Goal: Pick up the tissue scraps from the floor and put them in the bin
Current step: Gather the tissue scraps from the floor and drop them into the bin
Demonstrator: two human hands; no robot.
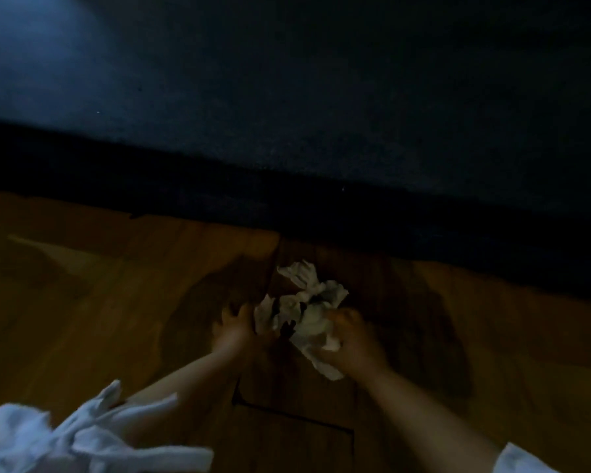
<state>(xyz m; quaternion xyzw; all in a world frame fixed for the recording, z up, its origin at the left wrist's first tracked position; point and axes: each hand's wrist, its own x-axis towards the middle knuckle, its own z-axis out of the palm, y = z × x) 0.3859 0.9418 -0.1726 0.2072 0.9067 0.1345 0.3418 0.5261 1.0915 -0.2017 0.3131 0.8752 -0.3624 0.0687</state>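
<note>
Item 1. Dark blue surface (321, 97), filling the upper half of the frame, its lower edge slanting down from left to right. In the dim light I could not tell carpet from bedding.

Item 2. Wooden floor (82, 302), across the lower half, warm brown boards with a dark seam at lower centre.

Item 3. White sleeve (65, 438), lower left corner, loose and bunched. A second white cuff (519, 460) showed at the lower right edge.

Item 4. Tissue scraps (304, 302), centre of the frame, just below the dark edge, gathered into one crumpled whitish heap between the two hands. I could not tell whether the heap lay on the boards or just above them. I judged it near weightless, soft and easily torn, with loose pieces likely to slip off the far side. The best hold looked to be around the bulk of the heap from both sides, not on a single corner.

Item 5. Right hand (352, 339), right of centre, fingers curled over the right side of the heap and gripping it, with a tail of tissue hanging below the palm.

Item 6. Left hand (234, 332), left of centre, fingers appearing fairly straight and spread, laid against the left edge of the heap and pressing it inward. The view was blurred, so I read no pinch there.

Item 7. Bin: not in view
</note>
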